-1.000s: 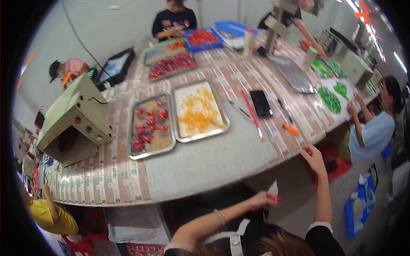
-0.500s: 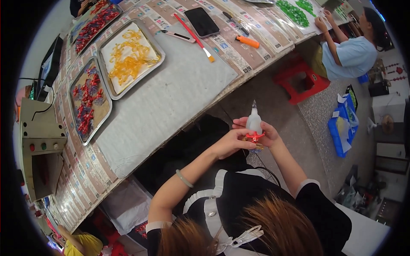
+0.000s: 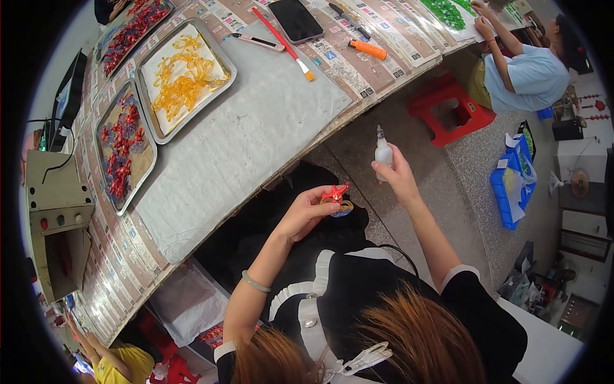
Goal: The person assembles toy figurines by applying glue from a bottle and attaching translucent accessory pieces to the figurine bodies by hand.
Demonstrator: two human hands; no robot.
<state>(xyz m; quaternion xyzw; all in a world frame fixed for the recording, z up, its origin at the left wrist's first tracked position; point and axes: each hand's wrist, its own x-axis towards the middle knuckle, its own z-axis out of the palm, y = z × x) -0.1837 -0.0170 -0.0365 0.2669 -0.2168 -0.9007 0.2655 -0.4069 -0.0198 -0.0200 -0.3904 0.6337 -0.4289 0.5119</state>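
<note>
Between the thumb and fingers of my left hand [image 3: 306,211] is a small red star-shaped ornament [image 3: 334,193] with a gold and bluish part beneath it. My right hand [image 3: 401,178] grips a white squeeze bottle [image 3: 383,153] upright, its narrow dark-tipped nozzle pointing up. The two hands are apart, both over the floor beyond my lap, with the bottle farther right and away from the ornament. On the table, one metal tray [image 3: 167,133] holds yellow translucent pieces [image 3: 185,77]. Another tray [image 3: 153,163] beside it has red and purple pieces [image 3: 123,147].
A grey mat [image 3: 211,173] covers the table's near part. Across it lie a red-handled brush [image 3: 281,38], a cutter knife [image 3: 259,43], a phone [image 3: 295,19], a pen [image 3: 348,20] and an orange tube [image 3: 368,49]. A red stool [image 3: 448,112] stands near a person in light blue [image 3: 527,77].
My hands have drawn apart. The left has moved left with the ornament, and the right has carried the bottle up, away from it.
</note>
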